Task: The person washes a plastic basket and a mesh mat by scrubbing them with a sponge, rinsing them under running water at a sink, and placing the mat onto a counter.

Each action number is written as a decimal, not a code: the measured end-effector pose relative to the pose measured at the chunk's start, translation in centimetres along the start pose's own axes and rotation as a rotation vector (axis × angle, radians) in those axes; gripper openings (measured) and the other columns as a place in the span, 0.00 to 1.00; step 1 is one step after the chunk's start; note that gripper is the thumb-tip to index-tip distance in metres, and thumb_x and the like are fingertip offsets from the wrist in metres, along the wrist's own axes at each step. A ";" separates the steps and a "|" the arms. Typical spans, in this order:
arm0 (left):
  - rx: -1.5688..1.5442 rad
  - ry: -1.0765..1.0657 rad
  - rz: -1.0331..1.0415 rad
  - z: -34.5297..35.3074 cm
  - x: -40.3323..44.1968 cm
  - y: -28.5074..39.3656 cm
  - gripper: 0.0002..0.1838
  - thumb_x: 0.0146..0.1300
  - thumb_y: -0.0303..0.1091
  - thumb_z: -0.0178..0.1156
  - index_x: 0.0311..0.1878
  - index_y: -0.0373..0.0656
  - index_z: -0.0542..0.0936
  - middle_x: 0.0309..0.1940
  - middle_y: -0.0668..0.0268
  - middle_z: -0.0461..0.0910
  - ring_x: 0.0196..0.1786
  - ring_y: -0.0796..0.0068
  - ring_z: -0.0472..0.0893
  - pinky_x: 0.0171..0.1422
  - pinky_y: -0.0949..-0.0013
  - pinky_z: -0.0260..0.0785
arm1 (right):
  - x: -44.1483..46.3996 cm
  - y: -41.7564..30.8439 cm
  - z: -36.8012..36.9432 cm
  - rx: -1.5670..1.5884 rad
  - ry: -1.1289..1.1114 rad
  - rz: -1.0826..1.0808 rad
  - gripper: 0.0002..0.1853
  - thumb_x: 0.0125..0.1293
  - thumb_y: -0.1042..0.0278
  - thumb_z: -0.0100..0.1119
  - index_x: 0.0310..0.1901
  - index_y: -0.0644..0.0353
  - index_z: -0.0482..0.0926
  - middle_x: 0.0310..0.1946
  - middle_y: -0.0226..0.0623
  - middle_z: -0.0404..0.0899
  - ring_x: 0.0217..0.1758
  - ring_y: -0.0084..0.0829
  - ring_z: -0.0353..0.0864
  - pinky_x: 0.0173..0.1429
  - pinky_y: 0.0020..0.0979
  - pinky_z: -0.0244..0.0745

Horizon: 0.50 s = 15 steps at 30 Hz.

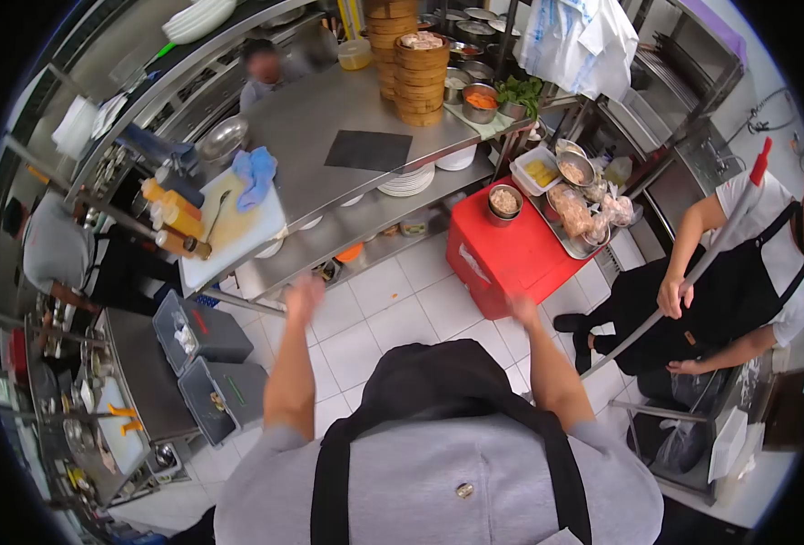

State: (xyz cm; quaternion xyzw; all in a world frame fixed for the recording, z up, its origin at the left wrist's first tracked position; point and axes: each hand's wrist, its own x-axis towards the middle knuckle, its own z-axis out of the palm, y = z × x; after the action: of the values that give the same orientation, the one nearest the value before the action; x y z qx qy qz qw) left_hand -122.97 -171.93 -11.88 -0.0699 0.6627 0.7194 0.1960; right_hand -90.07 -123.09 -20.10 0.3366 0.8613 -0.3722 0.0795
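My left hand (304, 298), smeared by motion, is held out over the tiled floor in front of the metal counter (325, 104). My right hand (521, 311) is also blurred and reaches toward the front edge of a red box (547, 263); I cannot tell if it touches. Neither hand shows a clear object, and the fingers cannot be made out. On the red box stands a metal bowl (504, 202) of pale pinkish filling. Behind it, a metal tray (592, 243) carries bagged pinkish food beside a white tub (536, 171) with yellow pieces.
Bamboo steamers (420, 86) and a dark mat (368, 151) are on the counter. A cutting board (261, 222) holds a blue cloth (255, 177). Grey bins (200, 331) stand at left. At right, a person in a black apron (692, 318) holds a long pole (642, 329). Other people are at left and behind.
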 end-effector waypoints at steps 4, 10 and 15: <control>0.404 -0.098 -0.706 -8.0 -13.0 -16.0 0.24 0.70 0.53 0.55 0.46 0.38 0.81 0.38 0.59 0.84 0.40 0.68 0.84 0.42 0.67 0.76 | -23.0 19.1 10.1 -0.346 -0.372 0.612 0.25 0.67 0.43 0.50 0.38 0.59 0.84 0.31 0.47 0.83 0.37 0.43 0.83 0.46 0.46 0.77; 0.823 -0.548 -0.747 -8.8 -11.1 -15.7 0.22 0.71 0.50 0.53 0.47 0.38 0.81 0.37 0.59 0.84 0.39 0.68 0.83 0.41 0.67 0.75 | -44.7 18.6 12.3 0.083 -0.385 1.203 0.26 0.59 0.42 0.59 0.43 0.60 0.85 0.39 0.46 0.84 0.47 0.41 0.83 0.52 0.39 0.77; 1.060 -0.807 -0.672 2.3 2.8 -11.4 0.20 0.72 0.47 0.52 0.49 0.38 0.80 0.36 0.60 0.84 0.38 0.68 0.83 0.39 0.67 0.74 | -47.0 18.1 11.0 0.228 -0.057 1.290 0.31 0.55 0.37 0.62 0.43 0.62 0.86 0.41 0.49 0.85 0.51 0.43 0.84 0.56 0.37 0.77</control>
State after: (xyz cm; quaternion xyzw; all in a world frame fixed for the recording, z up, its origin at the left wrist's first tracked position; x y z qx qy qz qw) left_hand -120.91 -168.66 -23.23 0.1048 0.7401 0.1743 0.6410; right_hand -43.97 -146.24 -20.30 0.7821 0.4391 -0.3476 0.2733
